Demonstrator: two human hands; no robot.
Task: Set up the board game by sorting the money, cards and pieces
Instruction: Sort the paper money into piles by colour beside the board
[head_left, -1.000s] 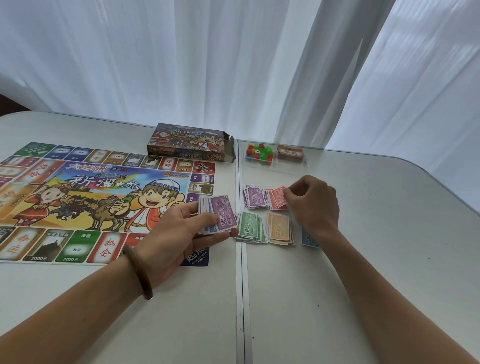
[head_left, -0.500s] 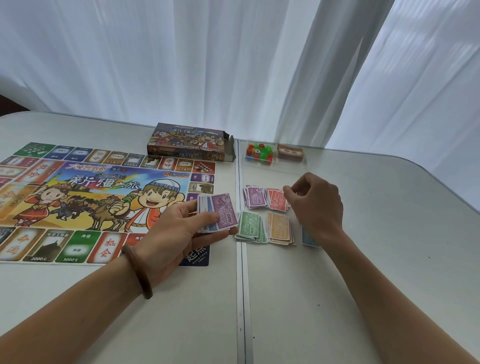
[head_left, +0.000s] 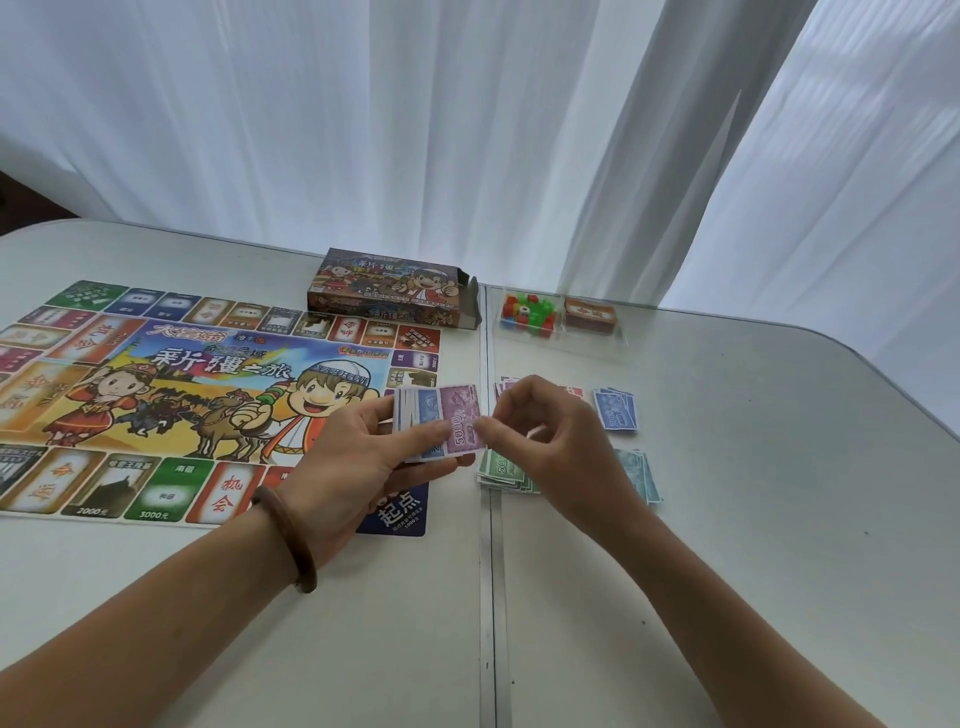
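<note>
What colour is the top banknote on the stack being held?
Purple, printed 5000; the top banknote shows best in the head view.

The left hand (head_left: 358, 457) holds a stack of notes (head_left: 415, 415), a purple note (head_left: 460, 421) marked 5000 on top; the right hand (head_left: 550, 436) pinches that note's right edge. From the hands: board (head_left: 156, 395) at 9 o'clock, box (head_left: 384, 286) at 12, blue pile (head_left: 615, 410) at 3, green pile (head_left: 498, 470) at 5.

White table (head_left: 727, 519), metal seam (head_left: 491, 597) down middle; sheer white curtains (head_left: 363, 130) behind.
</note>
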